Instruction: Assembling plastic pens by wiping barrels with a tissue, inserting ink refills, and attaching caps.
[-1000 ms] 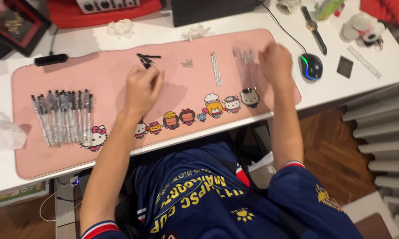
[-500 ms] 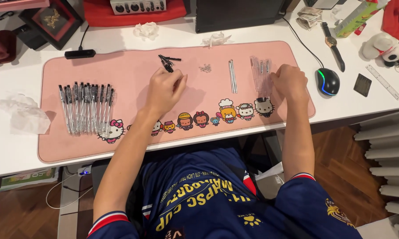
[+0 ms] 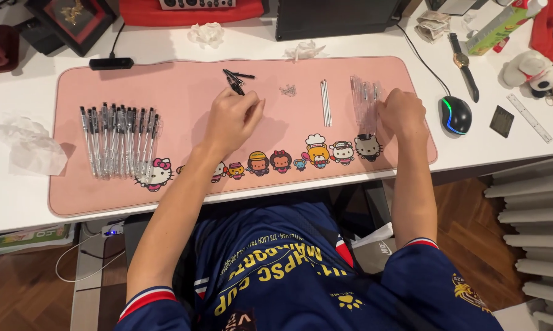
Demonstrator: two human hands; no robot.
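On a pink desk mat (image 3: 184, 184) with cartoon figures, my left hand (image 3: 232, 119) reaches up to a small pile of black pen parts (image 3: 236, 78); its fingertips pinch one black piece at the pile's lower edge. My right hand (image 3: 402, 112) rests with curled fingers on a group of clear pen barrels (image 3: 362, 92); whether it grips one is hidden. Between the hands lie small metal springs (image 3: 289, 91) and thin white refills (image 3: 325, 101). A row of several finished pens (image 3: 120, 141) lies at the mat's left.
Right of the mat sit a black mouse (image 3: 456, 114), a wristwatch (image 3: 462, 61), a black card (image 3: 501, 121), a ruler (image 3: 530, 117) and a plush toy (image 3: 533, 67). Crumpled tissue (image 3: 28, 147) lies at the left. A black box (image 3: 338, 18) stands behind the mat.
My left hand has moved up to the black parts pile. My right hand has come down from mid-air and settled on the clear barrels.
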